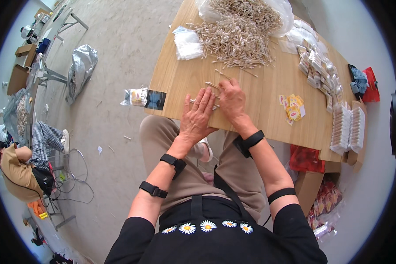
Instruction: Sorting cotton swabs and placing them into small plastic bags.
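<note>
My left hand [198, 115] lies flat near the table's front edge, its fingers stretched out and side by side over a few cotton swabs whose tips stick out around them. Close beside it, my right hand [232, 100] is closed, its fingers curled down to the wood. One cotton swab [211, 84] runs up to its thumb side, and another lies at its fingertips; part of the grip is hidden. Beyond the hands spreads a big heap of loose cotton swabs [240, 39], spilling from a clear plastic bag [286, 15]. A stack of clear plastic sachets [188, 44] sits left of the heap.
Yellow-and-white cards [292, 108] lie on the wooden table [259, 114]. Packed swab bundles [314, 66] line its right side, near upright packs [342, 127]. A filled swab packet [136, 97] overhangs the left edge. A seated person [24, 169] is at far left.
</note>
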`<action>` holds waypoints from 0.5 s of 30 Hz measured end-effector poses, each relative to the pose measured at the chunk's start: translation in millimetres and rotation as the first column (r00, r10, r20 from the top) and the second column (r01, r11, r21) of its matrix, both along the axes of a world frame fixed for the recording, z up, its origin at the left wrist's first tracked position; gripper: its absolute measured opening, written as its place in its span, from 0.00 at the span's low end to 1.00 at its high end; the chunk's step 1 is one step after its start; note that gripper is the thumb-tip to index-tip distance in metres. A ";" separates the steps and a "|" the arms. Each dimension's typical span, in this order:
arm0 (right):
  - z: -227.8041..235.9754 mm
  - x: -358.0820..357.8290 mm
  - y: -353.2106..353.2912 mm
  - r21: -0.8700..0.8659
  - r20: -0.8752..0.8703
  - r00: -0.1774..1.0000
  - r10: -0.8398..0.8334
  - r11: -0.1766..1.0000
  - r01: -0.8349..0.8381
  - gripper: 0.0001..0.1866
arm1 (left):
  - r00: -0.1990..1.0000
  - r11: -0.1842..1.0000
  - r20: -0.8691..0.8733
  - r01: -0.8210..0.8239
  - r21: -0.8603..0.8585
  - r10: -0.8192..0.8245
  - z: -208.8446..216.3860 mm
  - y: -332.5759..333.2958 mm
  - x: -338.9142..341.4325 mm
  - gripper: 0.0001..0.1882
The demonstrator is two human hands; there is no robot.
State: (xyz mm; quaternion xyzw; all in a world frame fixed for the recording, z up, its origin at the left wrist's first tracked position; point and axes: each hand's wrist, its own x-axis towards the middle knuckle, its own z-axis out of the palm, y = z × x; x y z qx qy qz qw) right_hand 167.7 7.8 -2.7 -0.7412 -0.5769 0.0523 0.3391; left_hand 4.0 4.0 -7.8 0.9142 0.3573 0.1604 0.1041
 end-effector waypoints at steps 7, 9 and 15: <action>-3.7 1.5 2.5 0.004 0.003 1.000 -0.022 1.000 0.022 0.03 | 1.000 1.000 -0.005 0.003 -0.014 -0.003 1.1 0.4 0.6 0.64; 0.0 -3.6 -1.3 -0.009 0.005 1.000 -0.005 1.000 0.005 0.03 | 1.000 1.000 -0.009 0.000 -0.014 0.000 0.3 0.4 0.2 0.64; -3.6 9.2 1.7 -0.026 -0.041 0.999 0.007 1.000 -0.008 0.04 | 1.000 1.000 -0.010 0.014 -0.001 -0.014 2.2 0.1 0.0 0.62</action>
